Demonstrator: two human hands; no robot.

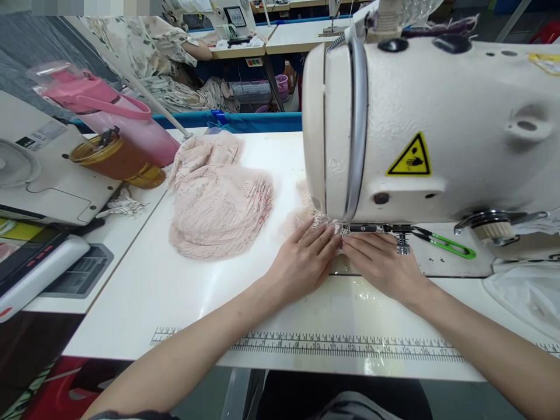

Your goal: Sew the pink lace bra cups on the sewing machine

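Left hand [304, 256]: yours, fingers extended, slightly apart, tips on the pink lace.
Right hand [382, 262]: yours, fingers extended close together; whether either hand pinches anything, you cannot tell here.
Pink lace [298, 218]: at your left fingertips, beneath the sewing machine [420, 116].
Lace bundle [221, 216]: left of your hands, on the white table [175, 303].

Sheer pink lace [303, 213], lying rumpled

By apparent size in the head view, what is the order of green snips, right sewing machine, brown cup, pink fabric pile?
1. Right sewing machine
2. Pink fabric pile
3. Brown cup
4. Green snips
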